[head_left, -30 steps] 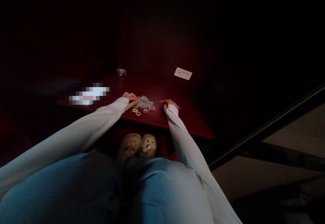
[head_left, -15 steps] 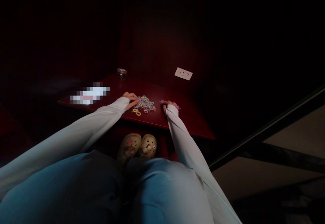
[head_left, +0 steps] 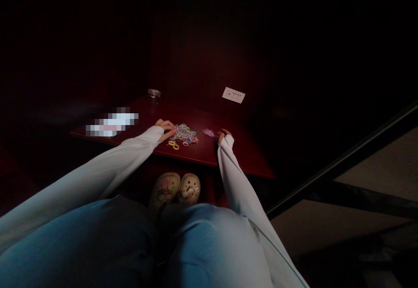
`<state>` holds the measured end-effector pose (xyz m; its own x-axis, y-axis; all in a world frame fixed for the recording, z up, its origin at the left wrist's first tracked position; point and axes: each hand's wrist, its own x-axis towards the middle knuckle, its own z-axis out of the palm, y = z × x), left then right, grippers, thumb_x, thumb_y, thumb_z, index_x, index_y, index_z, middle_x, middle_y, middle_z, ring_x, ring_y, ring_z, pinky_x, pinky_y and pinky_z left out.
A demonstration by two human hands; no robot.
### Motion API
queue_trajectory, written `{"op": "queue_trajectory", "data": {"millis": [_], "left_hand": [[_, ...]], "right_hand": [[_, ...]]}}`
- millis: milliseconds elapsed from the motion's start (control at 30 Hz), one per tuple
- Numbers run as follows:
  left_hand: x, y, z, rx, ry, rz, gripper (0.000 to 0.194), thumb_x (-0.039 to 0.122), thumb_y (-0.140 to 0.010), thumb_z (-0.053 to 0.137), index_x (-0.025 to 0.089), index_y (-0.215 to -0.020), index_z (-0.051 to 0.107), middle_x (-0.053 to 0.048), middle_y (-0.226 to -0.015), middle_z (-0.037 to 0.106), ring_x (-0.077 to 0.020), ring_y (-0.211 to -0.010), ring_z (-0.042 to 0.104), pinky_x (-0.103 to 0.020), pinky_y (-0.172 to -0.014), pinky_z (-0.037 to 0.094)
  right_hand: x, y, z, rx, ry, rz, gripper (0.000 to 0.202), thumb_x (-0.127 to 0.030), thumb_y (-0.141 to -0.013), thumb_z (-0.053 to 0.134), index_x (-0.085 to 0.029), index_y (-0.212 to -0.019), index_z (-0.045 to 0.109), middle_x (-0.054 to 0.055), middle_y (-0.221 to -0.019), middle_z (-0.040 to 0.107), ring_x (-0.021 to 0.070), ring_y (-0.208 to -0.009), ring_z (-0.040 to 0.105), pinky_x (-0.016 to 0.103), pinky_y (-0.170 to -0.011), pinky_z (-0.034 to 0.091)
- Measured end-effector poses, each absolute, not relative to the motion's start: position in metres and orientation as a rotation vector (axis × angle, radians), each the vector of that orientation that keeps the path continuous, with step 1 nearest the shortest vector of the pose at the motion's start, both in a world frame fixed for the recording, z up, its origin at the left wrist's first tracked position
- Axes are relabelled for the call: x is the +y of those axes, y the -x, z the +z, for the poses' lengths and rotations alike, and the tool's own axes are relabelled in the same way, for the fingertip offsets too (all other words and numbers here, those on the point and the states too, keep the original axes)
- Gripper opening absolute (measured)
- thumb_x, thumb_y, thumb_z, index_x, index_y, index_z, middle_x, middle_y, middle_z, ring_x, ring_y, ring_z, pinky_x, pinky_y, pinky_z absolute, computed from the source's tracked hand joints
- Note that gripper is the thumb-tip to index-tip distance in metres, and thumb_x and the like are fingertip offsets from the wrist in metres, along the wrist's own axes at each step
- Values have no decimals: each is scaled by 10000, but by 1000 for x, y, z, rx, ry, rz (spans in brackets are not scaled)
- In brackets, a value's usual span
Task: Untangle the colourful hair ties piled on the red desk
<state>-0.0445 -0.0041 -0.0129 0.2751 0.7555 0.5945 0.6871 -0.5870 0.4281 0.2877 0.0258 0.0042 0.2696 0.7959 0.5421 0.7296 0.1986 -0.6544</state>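
Note:
A loose pile of pastel hair ties lies on the dark red tabletop, with yellow ones at its near edge. My left hand rests at the pile's left side, fingers bent and thumb apart, its fingertips touching the ties. To the right is a smaller cluster of purple hair ties. Just right of that cluster, my right hand is low over the table with its fingers loosely curved and apart. A bit of purple shows by its fingertips; I see no firm hold on it.
A clear lidded jar stands at the back left of the table. A pixelated bright panel lies at the left. On the back wall is a white socket plate. Tan clogs show below the table's front edge.
My right hand has shifted right, off the purple hair ties, uncovering most of them. My left hand stays at the pile. The whole view has drifted slightly.

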Motion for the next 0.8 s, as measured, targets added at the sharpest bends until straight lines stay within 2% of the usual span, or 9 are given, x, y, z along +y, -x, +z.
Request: {"op": "queue_trajectory", "data": {"millis": [233,433,533,800], "left_hand": [[-17,41,-7,1353,-2462,1254,377,445,-976,519,247,-798,786,-37,-1028,725,-223,-928,530,-399,-926,420],[-18,39,-7,1351,-2447,1274,374,449,-959,520,249,-784,785,-22,-1009,732,-208,-910,515,-369,-914,430],[-16,37,-8,1391,-2412,1295,385,445,-947,512,250,-745,776,-24,-983,730,-212,-895,510,-375,-904,434],[-22,39,-3,1326,-2424,1255,371,458,-952,527,259,-775,785,-21,-1010,732,-217,-924,522,-378,-915,428]], "right_hand": [[13,-268,13,-1788,1686,31,397,-177,-894,487,-126,-1188,748,141,-1221,744,240,-1174,673,332,-1108,468],[2,-257,26,-1995,1898,-49,410,-195,-956,482,-139,-1295,707,147,-1262,729,247,-1176,680,303,-1054,491],[2,-258,25,-2007,1811,-35,431,-197,-951,489,-143,-1328,691,141,-1273,728,251,-1202,670,323,-1080,485],[16,-271,11,-1842,1584,23,464,-170,-881,451,-125,-1255,721,132,-1268,728,229,-1205,659,351,-1142,450]]}}
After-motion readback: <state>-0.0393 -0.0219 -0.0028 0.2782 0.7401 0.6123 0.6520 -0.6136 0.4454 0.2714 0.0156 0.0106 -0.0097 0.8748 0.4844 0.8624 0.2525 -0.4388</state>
